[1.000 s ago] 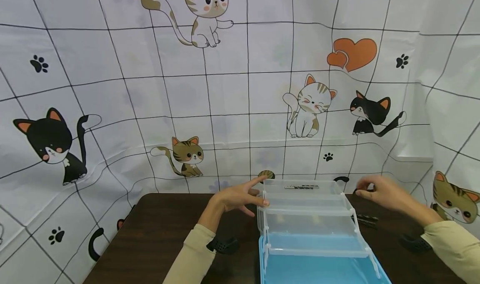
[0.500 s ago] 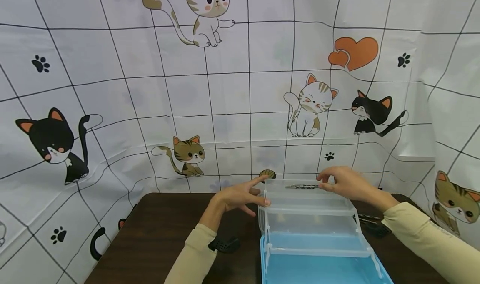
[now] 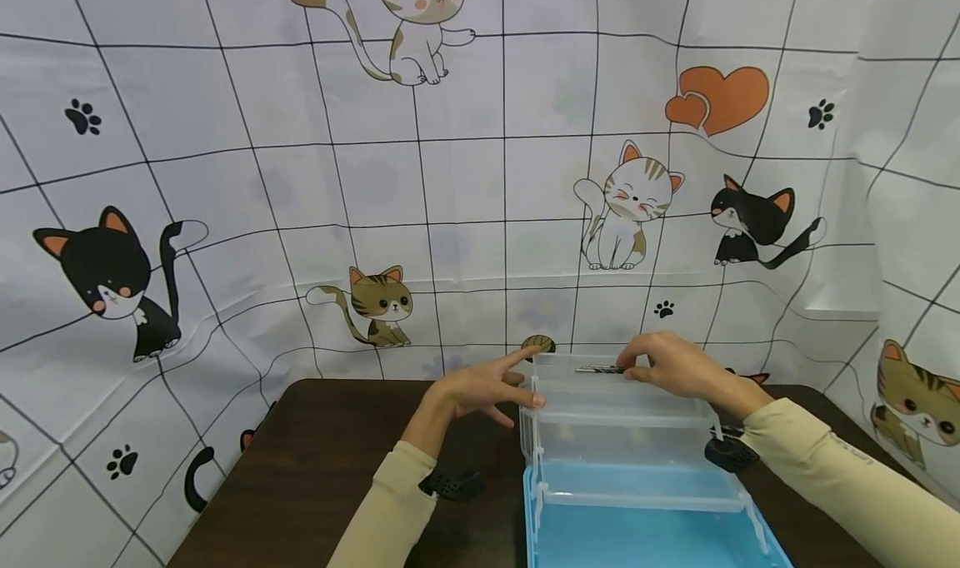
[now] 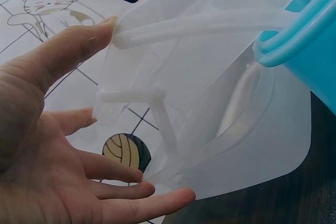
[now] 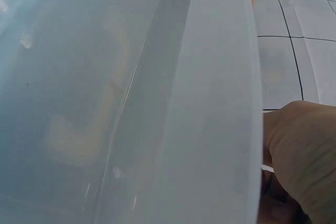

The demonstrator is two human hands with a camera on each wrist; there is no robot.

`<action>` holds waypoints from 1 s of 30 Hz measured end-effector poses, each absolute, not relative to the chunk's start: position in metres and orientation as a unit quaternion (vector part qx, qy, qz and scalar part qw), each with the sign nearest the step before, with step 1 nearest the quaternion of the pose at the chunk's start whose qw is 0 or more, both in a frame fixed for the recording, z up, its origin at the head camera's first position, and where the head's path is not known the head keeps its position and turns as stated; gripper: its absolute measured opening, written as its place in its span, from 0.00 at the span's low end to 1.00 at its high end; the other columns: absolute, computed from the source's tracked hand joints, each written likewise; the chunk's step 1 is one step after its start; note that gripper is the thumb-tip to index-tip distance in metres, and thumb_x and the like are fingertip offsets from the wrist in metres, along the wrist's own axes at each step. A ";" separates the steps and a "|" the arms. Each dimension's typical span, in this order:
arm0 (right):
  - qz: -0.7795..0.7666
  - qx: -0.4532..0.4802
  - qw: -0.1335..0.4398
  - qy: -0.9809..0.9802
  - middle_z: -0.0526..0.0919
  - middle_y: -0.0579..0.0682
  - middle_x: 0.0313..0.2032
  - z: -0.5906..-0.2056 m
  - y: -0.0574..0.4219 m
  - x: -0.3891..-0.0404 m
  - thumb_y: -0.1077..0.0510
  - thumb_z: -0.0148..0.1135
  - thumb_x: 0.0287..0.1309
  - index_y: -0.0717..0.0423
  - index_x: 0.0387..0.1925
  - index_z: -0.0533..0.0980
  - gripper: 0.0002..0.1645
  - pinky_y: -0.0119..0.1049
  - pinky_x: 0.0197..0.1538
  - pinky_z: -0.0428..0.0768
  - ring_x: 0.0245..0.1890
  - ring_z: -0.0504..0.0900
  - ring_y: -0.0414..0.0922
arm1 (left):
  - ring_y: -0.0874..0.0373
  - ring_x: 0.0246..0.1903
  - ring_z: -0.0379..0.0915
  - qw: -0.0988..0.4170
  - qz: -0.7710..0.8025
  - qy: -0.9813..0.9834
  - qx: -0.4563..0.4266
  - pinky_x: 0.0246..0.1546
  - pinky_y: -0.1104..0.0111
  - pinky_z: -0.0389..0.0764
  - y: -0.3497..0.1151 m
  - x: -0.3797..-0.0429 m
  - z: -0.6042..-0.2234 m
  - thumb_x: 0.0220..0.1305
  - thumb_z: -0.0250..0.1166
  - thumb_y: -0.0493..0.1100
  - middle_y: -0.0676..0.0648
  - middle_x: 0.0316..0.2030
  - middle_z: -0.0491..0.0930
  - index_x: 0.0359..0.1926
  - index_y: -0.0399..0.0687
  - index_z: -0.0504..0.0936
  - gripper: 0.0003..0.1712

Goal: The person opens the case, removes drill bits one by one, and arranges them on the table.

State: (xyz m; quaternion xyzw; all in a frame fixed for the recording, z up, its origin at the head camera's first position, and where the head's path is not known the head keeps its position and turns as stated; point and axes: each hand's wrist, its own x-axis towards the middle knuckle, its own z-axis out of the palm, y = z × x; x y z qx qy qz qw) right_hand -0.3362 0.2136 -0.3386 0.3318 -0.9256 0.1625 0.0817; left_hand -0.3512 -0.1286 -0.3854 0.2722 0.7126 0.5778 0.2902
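In the head view, a clear plastic box (image 3: 630, 437) with stepped tiers rises from a blue base (image 3: 637, 543). Several dark twist drill bits (image 3: 596, 369) lie in its top tier. My right hand (image 3: 663, 364) reaches over that tier, thumb and fingers curled and pinching at the right end of the bits; how much it holds is hidden. My left hand (image 3: 476, 393) steadies the box's far left corner, fingers spread. In the left wrist view, the left thumb (image 4: 86, 43) touches the clear plastic edge. The right wrist view shows mostly clear plastic (image 5: 210, 103).
The dark wooden table (image 3: 300, 468) runs to a white cat-patterned sheet (image 3: 480, 185) behind. More dark pieces lie on the table right of the box, largely behind the right wrist. A black wrist camera (image 3: 453, 485) sits under the left wrist.
My right hand has moved left from the table at the right to the top tier, its fingers now at the drill bits. The left hand has stayed at the corner.
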 end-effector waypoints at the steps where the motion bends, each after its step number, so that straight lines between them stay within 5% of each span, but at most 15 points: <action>1: 0.159 0.335 0.081 -0.925 0.87 0.46 0.42 -0.338 0.213 -0.336 0.64 0.73 0.60 0.55 0.41 0.87 0.08 0.48 0.45 0.83 0.45 0.85 0.51 | 0.40 0.66 0.67 0.291 0.577 0.713 0.272 0.49 0.43 0.81 -0.129 -0.351 -0.385 0.63 0.75 0.48 0.31 0.77 0.46 0.81 0.71 0.49 0.56; 13: 0.153 0.336 0.051 -0.928 0.87 0.48 0.41 -0.334 0.216 -0.335 0.66 0.72 0.60 0.56 0.39 0.88 0.06 0.46 0.44 0.84 0.44 0.85 0.52 | 0.42 0.66 0.67 0.293 0.573 0.714 0.275 0.50 0.42 0.80 -0.129 -0.349 -0.383 0.64 0.75 0.48 0.31 0.77 0.45 0.80 0.76 0.50 0.54; 30: 0.173 0.343 0.071 -0.921 0.86 0.45 0.36 -0.337 0.222 -0.335 0.70 0.69 0.59 0.57 0.37 0.86 0.08 0.34 0.30 0.79 0.31 0.80 0.40 | 0.40 0.66 0.67 0.290 0.574 0.712 0.280 0.49 0.42 0.81 -0.130 -0.349 -0.384 0.64 0.75 0.48 0.29 0.77 0.43 0.80 0.75 0.50 0.54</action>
